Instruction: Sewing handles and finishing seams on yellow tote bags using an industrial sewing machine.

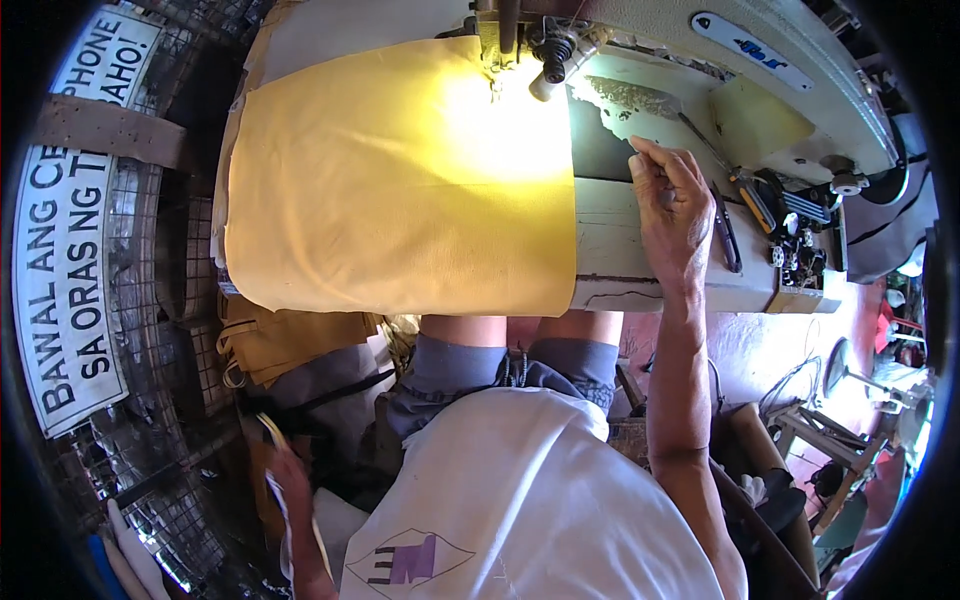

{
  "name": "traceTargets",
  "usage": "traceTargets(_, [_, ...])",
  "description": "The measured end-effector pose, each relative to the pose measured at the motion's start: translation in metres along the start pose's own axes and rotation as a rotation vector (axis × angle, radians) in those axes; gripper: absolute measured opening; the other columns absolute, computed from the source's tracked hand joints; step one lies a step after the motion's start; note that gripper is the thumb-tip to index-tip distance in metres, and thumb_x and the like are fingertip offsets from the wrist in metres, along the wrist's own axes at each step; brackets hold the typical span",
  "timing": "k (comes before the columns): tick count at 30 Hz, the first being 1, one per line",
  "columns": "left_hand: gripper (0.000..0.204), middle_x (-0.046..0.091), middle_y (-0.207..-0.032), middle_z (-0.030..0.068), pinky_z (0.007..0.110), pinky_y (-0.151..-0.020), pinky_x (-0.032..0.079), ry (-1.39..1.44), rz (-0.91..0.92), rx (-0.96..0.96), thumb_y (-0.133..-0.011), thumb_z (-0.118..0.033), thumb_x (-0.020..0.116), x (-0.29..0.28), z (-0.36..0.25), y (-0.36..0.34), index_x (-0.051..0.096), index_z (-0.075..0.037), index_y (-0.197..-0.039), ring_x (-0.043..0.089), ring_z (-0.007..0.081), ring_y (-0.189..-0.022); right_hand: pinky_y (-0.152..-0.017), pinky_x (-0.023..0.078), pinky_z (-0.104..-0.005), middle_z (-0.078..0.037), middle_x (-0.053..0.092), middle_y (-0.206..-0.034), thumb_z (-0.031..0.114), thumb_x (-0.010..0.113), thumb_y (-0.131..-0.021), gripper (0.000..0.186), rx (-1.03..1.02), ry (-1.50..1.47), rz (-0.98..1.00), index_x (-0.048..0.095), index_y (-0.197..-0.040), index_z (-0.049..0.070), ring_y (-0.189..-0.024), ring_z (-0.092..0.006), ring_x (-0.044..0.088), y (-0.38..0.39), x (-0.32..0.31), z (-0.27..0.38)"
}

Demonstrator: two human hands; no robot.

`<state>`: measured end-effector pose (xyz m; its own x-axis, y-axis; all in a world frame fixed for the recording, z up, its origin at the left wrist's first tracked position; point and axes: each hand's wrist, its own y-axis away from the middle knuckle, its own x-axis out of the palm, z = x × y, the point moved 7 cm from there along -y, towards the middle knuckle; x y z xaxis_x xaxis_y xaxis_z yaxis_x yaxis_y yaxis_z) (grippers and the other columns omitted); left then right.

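A large yellow sheet of leather-like material lies over the sewing machine's bed, its upper right part brightly lit under the needle area. To the right of the sheet, my right hand hovers above the pale machine bed. Its fingers are curled, with thumb and forefinger pinched together; whatever they hold, if anything, is too small to make out. Low on the left, beside my body, my left hand is closed around a thin pale strip. Blur hides some of its fingers.
The sewing machine's arm spans the top right. A yellow-handled cutter, a dark pen-like tool and several metal bobbins lie at the right. Folded yellow pieces hang below the table's left side, near a wire-mesh wall.
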<state>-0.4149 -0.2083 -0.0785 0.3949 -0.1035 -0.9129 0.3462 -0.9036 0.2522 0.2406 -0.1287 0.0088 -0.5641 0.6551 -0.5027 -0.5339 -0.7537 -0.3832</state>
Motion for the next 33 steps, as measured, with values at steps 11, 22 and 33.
traceTargets(11, [0.067,0.046,-0.104,0.0164,0.041,-0.062,0.052,-0.1,-0.23,0.949,-0.08,-0.001,0.062,0.073,-0.456,0.029,0.033,0.006,-0.14,0.061,0.0336,-0.079,-0.054,0.051,-0.0282,-0.012,0.066,-0.082,0.003,0.064,-0.087,0.017,0.008,-0.138,0.168,0.068,-0.103,0.002,-0.064,-0.0191,0.064,0.07,0.019,0.063])
traceTargets(22, [0.045,0.05,-0.09,0.0134,0.033,-0.053,0.053,0.005,-0.453,1.069,-0.085,0.001,0.056,0.077,-0.454,0.027,0.05,0.007,-0.129,0.062,0.0264,-0.068,-0.059,0.054,-0.0274,-0.01,0.068,-0.084,0.004,0.065,-0.087,0.025,0.069,-0.183,0.125,0.064,-0.111,-0.001,-0.069,-0.0163,0.066,0.046,0.053,0.08])
traceTargets(33, [0.036,0.057,-0.094,0.0167,0.036,-0.062,0.054,0.386,-0.102,1.121,-0.083,-0.011,0.07,0.047,-0.444,0.034,0.054,0.002,-0.112,0.064,0.0283,-0.076,-0.073,0.053,-0.0301,-0.015,0.067,-0.093,0.004,0.064,-0.087,0.036,0.208,-0.282,0.224,0.06,-0.124,0.005,-0.082,-0.0189,0.068,0.038,0.074,0.083])
